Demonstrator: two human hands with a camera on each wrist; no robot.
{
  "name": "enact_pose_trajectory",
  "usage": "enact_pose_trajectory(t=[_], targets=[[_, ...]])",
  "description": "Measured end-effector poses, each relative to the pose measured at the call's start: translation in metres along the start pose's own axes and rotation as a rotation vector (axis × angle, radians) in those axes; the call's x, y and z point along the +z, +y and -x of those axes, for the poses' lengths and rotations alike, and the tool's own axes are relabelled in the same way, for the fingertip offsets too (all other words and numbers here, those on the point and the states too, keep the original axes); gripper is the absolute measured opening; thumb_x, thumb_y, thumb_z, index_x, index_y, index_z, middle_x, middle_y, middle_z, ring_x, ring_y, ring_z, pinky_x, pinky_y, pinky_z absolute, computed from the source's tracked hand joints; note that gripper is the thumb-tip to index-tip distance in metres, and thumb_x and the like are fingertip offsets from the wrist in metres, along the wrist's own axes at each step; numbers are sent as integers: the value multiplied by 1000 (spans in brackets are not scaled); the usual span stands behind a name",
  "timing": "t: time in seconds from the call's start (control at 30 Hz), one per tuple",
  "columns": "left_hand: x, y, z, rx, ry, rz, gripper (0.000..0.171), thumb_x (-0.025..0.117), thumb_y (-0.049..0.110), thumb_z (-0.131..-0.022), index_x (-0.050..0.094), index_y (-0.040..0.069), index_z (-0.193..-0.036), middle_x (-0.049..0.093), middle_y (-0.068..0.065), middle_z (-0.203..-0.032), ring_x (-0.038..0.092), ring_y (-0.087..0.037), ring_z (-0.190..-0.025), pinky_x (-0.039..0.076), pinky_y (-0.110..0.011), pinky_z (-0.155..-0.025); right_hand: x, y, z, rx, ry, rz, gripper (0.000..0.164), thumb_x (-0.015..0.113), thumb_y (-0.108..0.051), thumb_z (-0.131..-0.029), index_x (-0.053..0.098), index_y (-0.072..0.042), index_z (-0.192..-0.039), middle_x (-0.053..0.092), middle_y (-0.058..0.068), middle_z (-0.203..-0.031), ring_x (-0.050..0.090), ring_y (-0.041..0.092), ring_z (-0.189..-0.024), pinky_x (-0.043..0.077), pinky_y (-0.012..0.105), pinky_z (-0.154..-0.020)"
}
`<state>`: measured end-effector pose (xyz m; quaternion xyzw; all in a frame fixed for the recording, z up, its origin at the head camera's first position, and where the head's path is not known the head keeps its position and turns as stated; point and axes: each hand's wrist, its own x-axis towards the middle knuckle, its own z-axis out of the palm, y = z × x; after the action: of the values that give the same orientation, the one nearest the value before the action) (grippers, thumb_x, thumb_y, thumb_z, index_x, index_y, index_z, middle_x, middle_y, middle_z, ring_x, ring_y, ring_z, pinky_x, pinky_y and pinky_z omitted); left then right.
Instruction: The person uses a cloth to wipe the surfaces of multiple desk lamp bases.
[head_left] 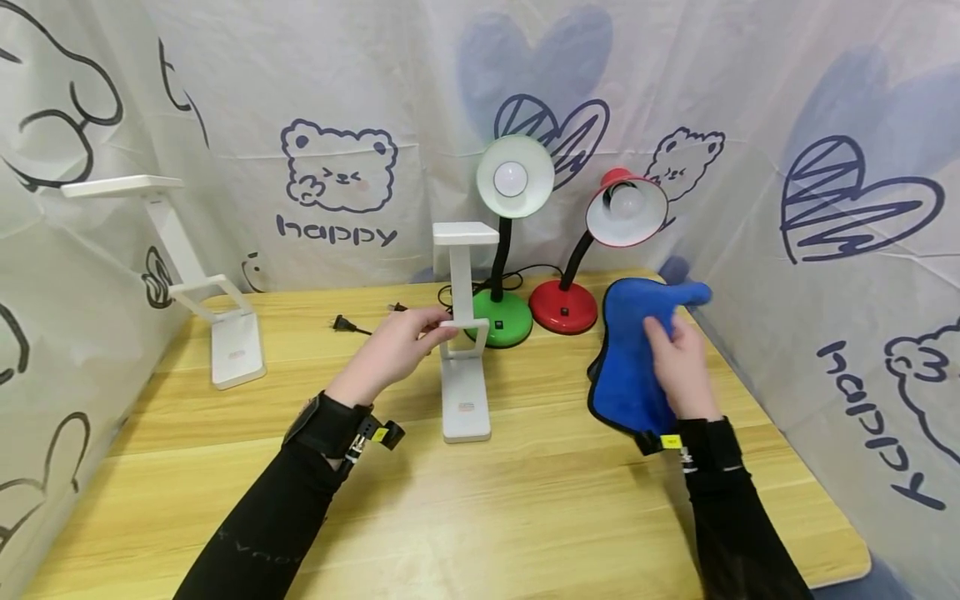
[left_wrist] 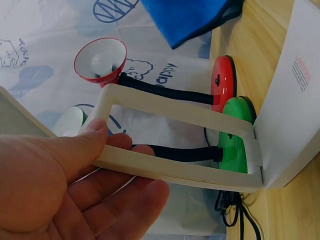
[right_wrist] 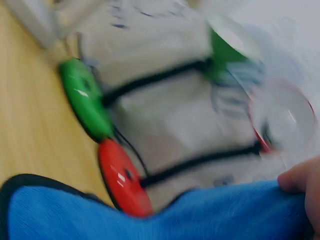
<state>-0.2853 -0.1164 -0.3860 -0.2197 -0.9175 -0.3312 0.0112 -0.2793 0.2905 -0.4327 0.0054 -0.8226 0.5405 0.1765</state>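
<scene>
My left hand (head_left: 401,346) pinches the frame of a white folding desk lamp (head_left: 466,408) that stands upright mid-table. In the left wrist view, thumb and fingers close round one side bar of its rectangular frame (left_wrist: 175,172). Over on the right, my right hand (head_left: 681,367) grips a blue cloth (head_left: 626,354) with black edging between thumb and fingers. The cloth hangs spread out, one corner poking right. In the right wrist view, the thumb lies on the blue cloth (right_wrist: 150,222), while the other fingers are hidden.
A green gooseneck lamp (head_left: 513,321) stands just behind the white one, with a red gooseneck lamp (head_left: 562,308) to its right. Another white folding lamp (head_left: 237,350) stands far left. Black plugs (head_left: 343,323) and cords lie behind my left hand. Printed curtains (head_left: 337,267) close off the back and sides.
</scene>
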Motion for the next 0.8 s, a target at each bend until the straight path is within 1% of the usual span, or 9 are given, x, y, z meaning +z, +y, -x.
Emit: enact_pose_trajectory(t=[0.1,0.17,0.2,0.3,0.4,0.57,0.67,0.73,0.8], targets=[[-1,-1,0,6,-9,3,18,51,42,-100,62,29,-98,64,-1,-90,51,-17,-71,41,-35,-60,34,-10,10,-132,-78,198,38,51,-34,-101,42,-4,-80,30,3,-71,36,16,-62,34,32,-59],[-1,-1,0,6,-16,2,19,50,43,-100,62,29,-98,62,0,-87,50,-17,-69,40,-34,-58,59,-17,20,-179,-184,262,36,50,-34,-101,43,-8,-77,32,1,-68,36,15,-58,34,31,-55],[-1,-1,0,8,-18,-1,20,49,43,-100,62,28,-98,60,1,-85,49,-18,-68,39,-34,-58,72,-21,27,-183,-244,274,37,50,-34,-101,40,-10,-75,30,0,-66,33,15,-54,32,32,-51],[-1,-1,0,12,-21,-4,22,48,44,-100,61,26,-99,57,2,-82,47,-18,-66,38,-34,-57,107,-32,45,-180,-405,306,33,48,-35,-102,42,-15,-76,34,-2,-64,37,13,-52,34,28,-48],[0,-2,1,16,-29,-11,25,45,44,-101,60,24,-102,54,1,-80,47,-18,-65,37,-33,-56,135,-41,61,-171,-520,319,29,47,-36,-103,47,-19,-79,39,-4,-65,42,11,-51,36,27,-47],[4,-3,1,35,-68,-34,24,41,42,-103,54,23,-106,50,0,-78,47,-17,-64,38,-32,-56,165,-49,83,-257,-605,400,22,45,-31,-104,54,-21,-87,45,-5,-70,51,9,-61,43,27,-56],[5,-4,1,44,-78,-57,21,41,39,-104,53,22,-106,51,0,-77,48,-16,-64,38,-32,-55,173,-51,93,-355,-609,492,20,46,-29,-103,62,-19,-97,60,-5,-83,60,7,-78,50,28,-69],[5,-3,1,47,-80,-72,21,41,39,-104,53,22,-105,50,0,-76,48,-16,-62,39,-32,-54,175,-52,97,-409,-617,523,20,48,-28,-103,65,-17,-103,65,-5,-90,62,8,-83,51,30,-73],[5,-3,1,47,-85,-83,20,41,38,-104,52,22,-105,50,0,-76,48,-16,-62,39,-31,-54,175,-53,100,-455,-621,552,18,49,-27,-102,65,-19,-102,66,-6,-88,62,8,-82,50,31,-75]])
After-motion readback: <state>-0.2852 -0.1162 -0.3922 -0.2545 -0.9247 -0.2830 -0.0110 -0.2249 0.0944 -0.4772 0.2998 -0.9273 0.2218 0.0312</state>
